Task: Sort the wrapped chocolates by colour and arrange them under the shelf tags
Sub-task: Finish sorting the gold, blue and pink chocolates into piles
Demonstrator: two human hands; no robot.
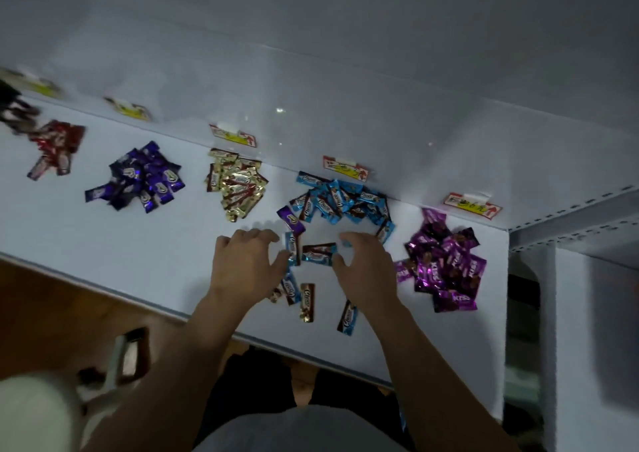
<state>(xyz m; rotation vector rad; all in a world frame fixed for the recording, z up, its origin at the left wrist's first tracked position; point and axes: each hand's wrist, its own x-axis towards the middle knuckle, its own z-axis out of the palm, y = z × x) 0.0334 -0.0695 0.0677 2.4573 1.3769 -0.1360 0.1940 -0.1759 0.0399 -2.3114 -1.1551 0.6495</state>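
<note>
The left grip [247,261] hovers over the shelf [138,244] with its fingers spread and nothing held. Its thumb tip lies against an upright blue chocolate [293,251]. The right grip [363,268] is half open, fingers loosely bent and holding nothing, with its thumb just beside a blue-and-brown chocolate [318,252] that lies between the two grips. Whether it touches the wrapper cannot be told.

Beyond the fingertips sits the blue pile [342,199] under a red-and-yellow tag [345,168], with a stray purple chocolate [290,220] at its near left edge. Three loose chocolates [307,302] lie between the wrists. The magenta pile [446,265] lies just right of the right grip. The gold pile [238,185] lies beyond the left grip, and the dark purple pile [141,178] further left.
</note>
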